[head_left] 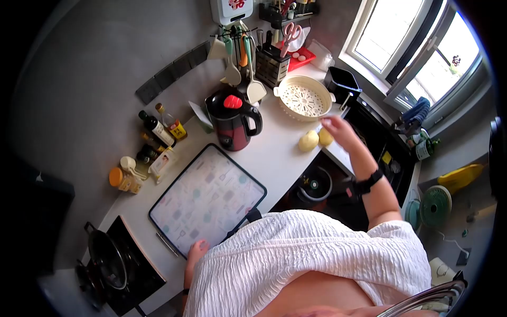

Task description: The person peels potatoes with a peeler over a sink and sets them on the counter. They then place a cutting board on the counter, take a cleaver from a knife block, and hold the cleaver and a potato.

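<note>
A patterned cutting board [208,193] with a dark rim lies on the white counter. At its lower edge rests my left hand [198,249], only partly in view, its fingers hard to make out. My right hand [338,132] is over the counter corner, next to two pale yellow round items [308,141], probably peeled potatoes; its fingers are blurred and whether they grip anything cannot be seen. Just above that hand stands a cream colander [304,99] with a patterned, perforated base.
A dark red kettle [232,124] stands behind the board. Bottles [158,128] and jars line the wall. At lower left, a black pan [107,256] sits on the stove. The sink [385,153] is at right, and below the counter is an open bin [315,185].
</note>
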